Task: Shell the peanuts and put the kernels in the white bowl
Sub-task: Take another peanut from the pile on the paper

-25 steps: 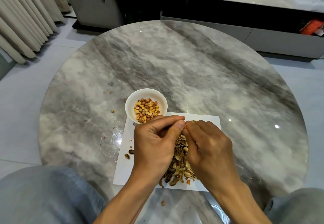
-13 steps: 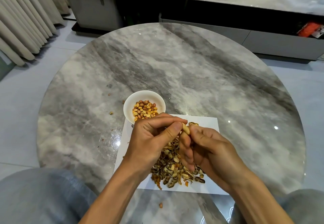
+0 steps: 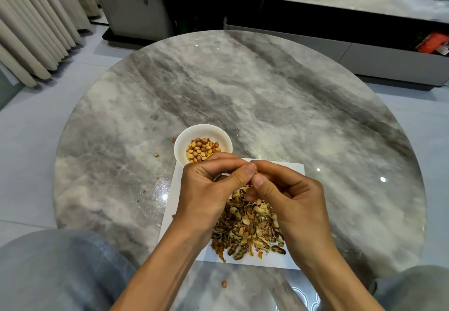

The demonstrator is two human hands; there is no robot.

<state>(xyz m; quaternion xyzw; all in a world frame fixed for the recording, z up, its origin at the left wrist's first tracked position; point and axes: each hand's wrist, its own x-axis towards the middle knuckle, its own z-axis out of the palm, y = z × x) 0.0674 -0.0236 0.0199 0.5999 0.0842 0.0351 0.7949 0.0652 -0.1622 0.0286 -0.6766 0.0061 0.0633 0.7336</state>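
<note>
Left hand (image 3: 209,189): fingers curled, thumb tip pressed against the right thumb; whatever is pinched is hidden, so grasp cannot be told.
Right hand (image 3: 289,196): fingers curled likewise, thumb meeting the left thumb; pinched item hidden.
White bowl (image 3: 181,146): just beyond the left hand's knuckles, partly covered by them.
Kernels (image 3: 201,149): heaped inside the bowl.
Shell pile (image 3: 245,230): beneath both hands, between the wrists.
White paper (image 3: 289,168): under the pile and hands.
Marble table (image 3: 267,96): beneath everything, crumbs scattered left of the left hand.
</note>
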